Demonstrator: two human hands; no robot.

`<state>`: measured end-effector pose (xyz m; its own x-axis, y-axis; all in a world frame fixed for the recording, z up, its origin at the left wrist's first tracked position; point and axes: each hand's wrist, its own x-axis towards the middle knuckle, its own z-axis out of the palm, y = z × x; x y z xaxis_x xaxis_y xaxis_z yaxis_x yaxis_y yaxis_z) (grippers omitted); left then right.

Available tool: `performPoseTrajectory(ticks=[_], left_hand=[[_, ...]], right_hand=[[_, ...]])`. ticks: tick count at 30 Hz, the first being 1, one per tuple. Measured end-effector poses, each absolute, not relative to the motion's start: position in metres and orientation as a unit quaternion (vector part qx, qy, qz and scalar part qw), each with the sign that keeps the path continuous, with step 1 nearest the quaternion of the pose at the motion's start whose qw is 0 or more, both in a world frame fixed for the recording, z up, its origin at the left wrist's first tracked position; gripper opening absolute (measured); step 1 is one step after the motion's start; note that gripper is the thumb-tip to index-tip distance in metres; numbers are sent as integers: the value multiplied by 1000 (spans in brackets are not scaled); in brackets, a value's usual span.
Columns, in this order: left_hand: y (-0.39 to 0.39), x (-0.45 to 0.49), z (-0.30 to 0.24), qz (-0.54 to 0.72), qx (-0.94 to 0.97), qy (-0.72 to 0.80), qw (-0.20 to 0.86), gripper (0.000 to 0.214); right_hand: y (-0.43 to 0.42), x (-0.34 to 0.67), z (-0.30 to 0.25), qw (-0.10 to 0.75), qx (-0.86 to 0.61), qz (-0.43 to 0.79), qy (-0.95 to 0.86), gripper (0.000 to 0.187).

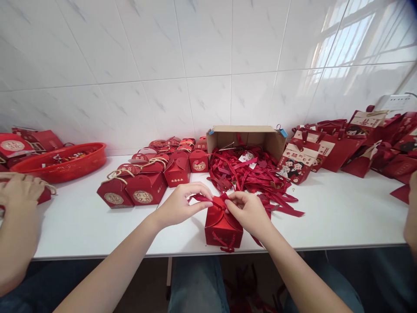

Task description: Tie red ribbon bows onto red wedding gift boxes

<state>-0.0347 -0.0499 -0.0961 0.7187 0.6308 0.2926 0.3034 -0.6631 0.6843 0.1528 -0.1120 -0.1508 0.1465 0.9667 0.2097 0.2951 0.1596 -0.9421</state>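
Note:
A small red gift box (223,228) stands upright near the table's front edge, a twisted cord hanging on its front. Red ribbon (222,205) crosses its closed top flaps. My left hand (185,203) pinches one part of the ribbon between thumb and fingers, left of the box top. On the other side, my right hand (246,211) has its fingers closed on the ribbon at the top right of the box. Just behind both hands, a heap of loose red ribbons (249,174) spills out of an open cardboard box (246,129).
Red gift boxes (143,191), some tied with cord, stand in rows at the left. Farther left are a red plastic basin (74,167) and another person's hand (21,191). Printed gift bags (298,158) crowd the right. A second person's arm (411,213) shows at the right edge.

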Motion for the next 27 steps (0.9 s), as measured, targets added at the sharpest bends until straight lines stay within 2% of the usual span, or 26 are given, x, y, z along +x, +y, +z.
performPoseTrajectory(ticks=[4,8,12,14,17,19,21,23,27], left_hand=[[-50,-22,-90,242,892,218,313,13],[-38,-9,-88,269,893,206,297,10],[-20,6,-89,272,885,199,320,27],[-13,13,-91,314,882,265,231,28],[-13,14,-96,401,811,423,52,10],[-19,6,-100,381,798,455,106,22],[-30,-3,-106,326,808,423,250,32],[-40,-10,-114,302,800,380,353,30],[-51,-13,-130,359,768,343,404,18]], right_hand=[[-110,151,-143,472,-548,262,-639,17],[-111,153,-140,455,-517,277,-670,16],[-110,154,-142,458,-506,288,-672,25],[-108,154,-143,465,-501,300,-665,26],[-107,156,-143,483,-491,320,-650,26],[-108,157,-144,492,-483,330,-645,25],[-109,159,-145,495,-481,327,-645,25],[-110,160,-146,493,-481,312,-655,25],[-111,157,-149,498,-479,299,-658,20]])
